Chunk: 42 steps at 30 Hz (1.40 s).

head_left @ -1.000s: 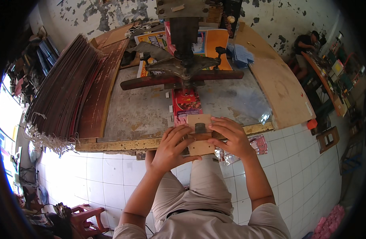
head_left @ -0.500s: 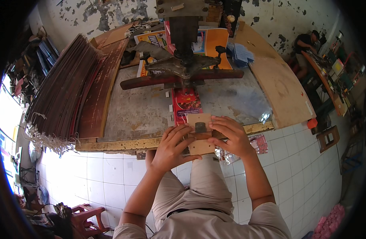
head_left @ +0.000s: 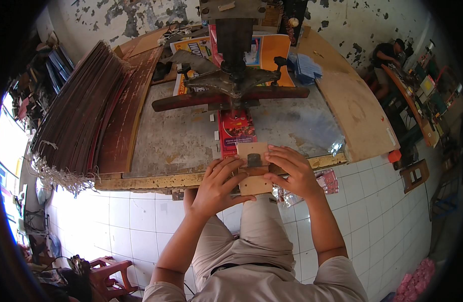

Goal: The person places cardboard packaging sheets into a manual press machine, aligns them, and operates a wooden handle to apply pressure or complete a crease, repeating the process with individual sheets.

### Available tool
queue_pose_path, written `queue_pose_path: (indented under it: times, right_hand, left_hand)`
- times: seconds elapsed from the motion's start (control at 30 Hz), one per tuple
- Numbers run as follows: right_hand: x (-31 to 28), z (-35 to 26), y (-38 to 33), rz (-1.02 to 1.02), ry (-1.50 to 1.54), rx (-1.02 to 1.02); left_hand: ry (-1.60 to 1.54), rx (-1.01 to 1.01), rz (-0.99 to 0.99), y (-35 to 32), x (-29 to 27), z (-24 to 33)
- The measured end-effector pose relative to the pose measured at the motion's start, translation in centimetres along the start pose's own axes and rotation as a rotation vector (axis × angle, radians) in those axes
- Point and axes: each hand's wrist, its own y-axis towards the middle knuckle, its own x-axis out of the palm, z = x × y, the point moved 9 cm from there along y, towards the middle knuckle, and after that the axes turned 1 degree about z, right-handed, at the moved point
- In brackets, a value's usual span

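Head view showed my left hand (head_left: 219,183) and my right hand (head_left: 292,171) at the centre of the frame, both closed on a small tan wooden block (head_left: 253,171) that carried a dark square piece (head_left: 254,160) on its top face. My left fingers pressed the block's left edge and lower corner; my right fingers curled over its right edge, so the block was pinched between the two hands. It sat at the near edge of the grey worktable (head_left: 181,136), partly overhanging the yellowed wooden rim (head_left: 156,180). Just above it lay a red printed packet (head_left: 236,132), touching or nearly touching the block's far edge. Higher in the frame stood a dark metal press (head_left: 234,80) on a reddish wooden crossbar (head_left: 191,100). A stack of dark boards (head_left: 75,121) leaned at the left.
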Motion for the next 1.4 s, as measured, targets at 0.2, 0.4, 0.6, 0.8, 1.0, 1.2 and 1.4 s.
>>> queue_pose_path:
  times: [0.2,0.4,0.6,0.8,1.0,1.2,1.4]
  right_hand:
    - [-0.7,-1.1,-0.1,0.032,-0.079,-0.005]
    - [0.9,-5.5,-2.3,-0.151,-0.132,0.019]
    - [1.7,-4.6,-3.0,-0.148,-0.125,0.073]
    - [0.4,-2.9,-3.2,0.000,0.047,0.084]
    - [-3.4,-1.4,-3.7,0.184,0.001,0.167]
    - [-3.7,-1.5,-3.9,0.111,0.055,0.163]
    - [-2.7,-3.0,-1.7,-0.018,0.148,0.129]
  left_hand:
    - [0.004,0.001,0.020,0.3,-0.1,0.2]
    - [0.052,-0.018,0.087,-0.5,-0.3,0.2]
    - [-0.047,-0.102,0.190,-2.4,-1.7,-1.1]
    - [-0.030,-0.340,0.287,-4.1,-1.0,-3.0]
    - [0.156,-0.269,-0.097,-0.8,5.7,0.2]
    - [0.224,-0.271,-0.124,-0.3,6.8,0.7]
    - [0.191,-0.291,-0.165,-0.5,7.1,0.6]
